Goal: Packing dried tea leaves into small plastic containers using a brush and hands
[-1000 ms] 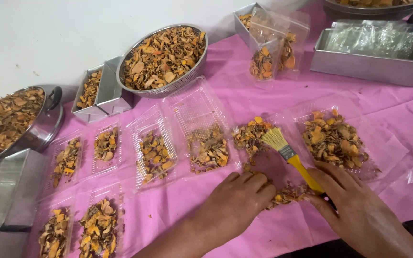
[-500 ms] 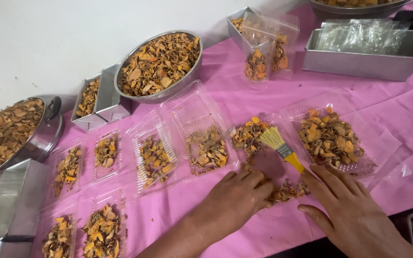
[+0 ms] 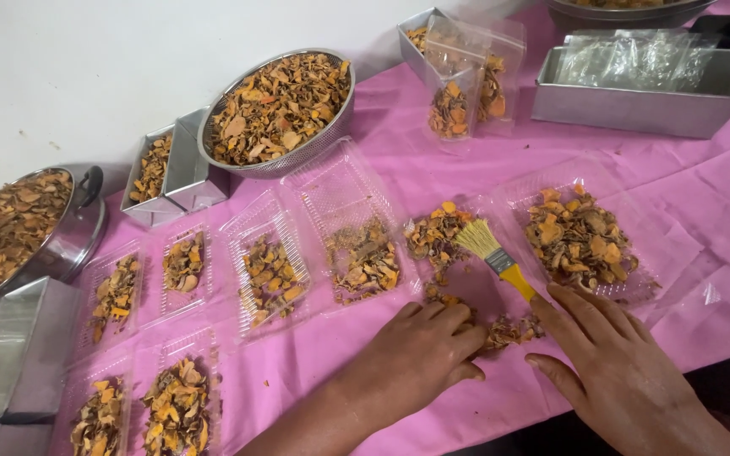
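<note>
My left hand point(image 3: 420, 353) lies palm down on the pink cloth point(image 3: 433, 181), fingers loosely together, holding nothing. Its fingertips touch a small loose pile of dried orange-brown slices point(image 3: 509, 331). My right hand point(image 3: 614, 365) rests flat beside it with fingers apart. Its index fingertip meets the end of a yellow-handled brush point(image 3: 500, 257), which lies on the cloth with its bristles pointing away from me. More loose slices point(image 3: 434, 236) sit by the bristles. A clear plastic tray of slices point(image 3: 580, 241) is just beyond my right hand.
Several clear trays of slices point(image 3: 268, 274) lie in rows to the left. A steel colander of slices point(image 3: 280, 110), small metal tins point(image 3: 162, 173), a steel pot point(image 3: 19, 224), filled clear boxes point(image 3: 466, 93) and a metal tin of plastic bags point(image 3: 644, 80) stand behind.
Both hands have drawn back a little toward me. My right hand now covers only the end of the brush handle. The view has shifted slightly.
</note>
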